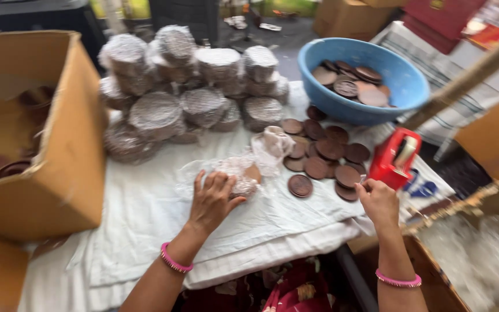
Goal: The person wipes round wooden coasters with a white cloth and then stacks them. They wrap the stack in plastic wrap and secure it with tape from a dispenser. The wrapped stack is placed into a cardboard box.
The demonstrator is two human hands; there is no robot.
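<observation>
Brown discs and clear plastic wrap fill this head view, taken over a table draped in a white cloth [145,214]. We see the left hand [212,199] pressed palm down, fingers curled over a wrapped bundle of discs [242,176] that lies on the cloth near the table's middle; loose wrap spreads around the bundle and bunches up just behind it. We see the right hand [378,199] at the table's right edge, its fingertips pinched together at the base of a red tape dispenser [395,157]; motion blur keeps us from telling whether a strip of tape sits between them. Each wrist carries a pink bangle.

Between the two hands lies a scatter of loose brown discs [324,153], partly overlapping, with one disc [300,185] lying apart, just right of the bundle. Behind the scatter stands a blue bowl [399,78] holding more discs. At the back of the cloth, wrapped stacks [192,86] are piled in two layers. A large open cardboard box [59,144] stands at the left, with brown discs inside. Another box, at lower right, holds clear plastic sheets [475,248].
</observation>
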